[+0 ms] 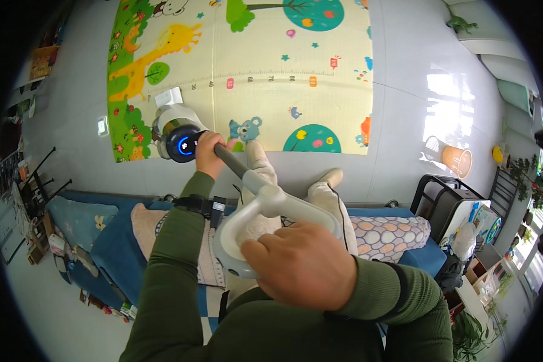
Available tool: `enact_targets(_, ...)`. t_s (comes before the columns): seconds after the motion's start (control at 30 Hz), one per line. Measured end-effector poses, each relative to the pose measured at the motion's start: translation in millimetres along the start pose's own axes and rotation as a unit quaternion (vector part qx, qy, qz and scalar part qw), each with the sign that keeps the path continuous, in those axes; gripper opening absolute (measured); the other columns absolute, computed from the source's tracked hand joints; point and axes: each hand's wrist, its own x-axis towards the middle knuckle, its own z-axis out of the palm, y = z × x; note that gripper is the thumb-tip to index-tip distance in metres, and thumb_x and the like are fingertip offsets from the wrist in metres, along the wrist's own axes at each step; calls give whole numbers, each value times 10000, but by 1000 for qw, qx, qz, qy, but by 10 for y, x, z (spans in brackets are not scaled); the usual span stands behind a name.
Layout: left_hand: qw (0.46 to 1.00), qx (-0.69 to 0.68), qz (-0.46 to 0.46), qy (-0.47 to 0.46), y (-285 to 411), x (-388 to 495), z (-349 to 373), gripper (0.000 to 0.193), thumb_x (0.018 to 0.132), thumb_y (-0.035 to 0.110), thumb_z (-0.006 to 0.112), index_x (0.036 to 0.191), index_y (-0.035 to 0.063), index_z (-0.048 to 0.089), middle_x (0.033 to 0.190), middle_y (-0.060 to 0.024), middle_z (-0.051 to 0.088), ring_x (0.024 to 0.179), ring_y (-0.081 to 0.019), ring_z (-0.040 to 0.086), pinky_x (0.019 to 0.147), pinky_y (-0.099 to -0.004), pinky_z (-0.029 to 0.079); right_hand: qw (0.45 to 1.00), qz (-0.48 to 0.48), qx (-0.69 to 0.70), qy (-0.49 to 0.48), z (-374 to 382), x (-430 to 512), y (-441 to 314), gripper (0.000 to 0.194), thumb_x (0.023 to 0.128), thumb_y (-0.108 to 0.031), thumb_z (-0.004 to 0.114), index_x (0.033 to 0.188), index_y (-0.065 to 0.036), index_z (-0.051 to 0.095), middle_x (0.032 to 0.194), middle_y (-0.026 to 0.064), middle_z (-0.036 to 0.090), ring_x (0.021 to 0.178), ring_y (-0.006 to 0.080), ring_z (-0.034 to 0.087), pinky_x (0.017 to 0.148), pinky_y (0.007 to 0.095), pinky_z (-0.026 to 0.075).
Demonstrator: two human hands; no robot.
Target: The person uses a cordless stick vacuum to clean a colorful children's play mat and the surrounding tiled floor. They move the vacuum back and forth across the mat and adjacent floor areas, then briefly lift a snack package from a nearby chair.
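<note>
A cordless upright floor cleaner with a round lit display (184,144), a grey pole (231,163) and a pale loop handle (332,219) slants across the view. Around the lower end of the pole, beside the display, my left hand (210,154) is closed. My right hand (301,264) grips the loop handle close to my body; its fingertips are mostly hidden. The cleaner's pale head (169,97) is over the left part of a printed play mat (262,104). Its lower body is largely hidden behind the display.
My feet (332,176) are at the mat's near edge. Below me is a blue sofa (113,226) with cushions and a patterned bolster (389,233). An orange-tan basket (457,160) is on the tiled floor at right, near a black-framed cart (443,199). A dark metal rack stands at left.
</note>
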Motion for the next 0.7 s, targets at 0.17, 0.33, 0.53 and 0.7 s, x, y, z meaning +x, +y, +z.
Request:
enact_targets(0.17, 997, -65, 26, -17, 909, 3, 567, 358, 639, 146, 754, 551, 59, 418, 576, -96, 446, 624, -317, 449, 583, -392, 349, 998, 20, -57, 31, -527, -846, -78, 138, 692, -111, 574, 716, -77, 442, 598, 36, 487, 541, 190, 549, 489, 330, 414)
enact_targets(0.33, 984, -121, 97, -85, 1910, 1, 1256, 363, 647, 147, 744, 543, 63, 407, 536, -90, 436, 554, -299, 439, 527, -384, 320, 995, 73, -54, 30, -1107, -1787, -54, 364, 570, -185, 717, 865, -56, 548, 607, 22, 492, 549, 196, 552, 505, 332, 432)
enact_targets(0.53, 967, -155, 133, -150, 3256, -52, 2147, 367, 653, 302, 724, 511, 65, 482, 528, -117, 495, 546, -332, 502, 543, -416, 375, 966, 189, -158, 75, -1692, -2921, -101, 333, 498, -200, 750, 779, -72, 625, 576, 32, 560, 491, 218, 532, 518, 322, 397)
enact_targets(0.7, 941, -233, 189, -159, 4211, -92, 2709, 411, 706, 310, 689, 490, 69, 435, 517, -115, 474, 547, -341, 492, 530, -420, 380, 914, 256, -292, 117, -2037, -3453, -341, 346, 490, -237, 764, 769, -72, 642, 577, 9, 555, 563, 224, 546, 611, 347, 397)
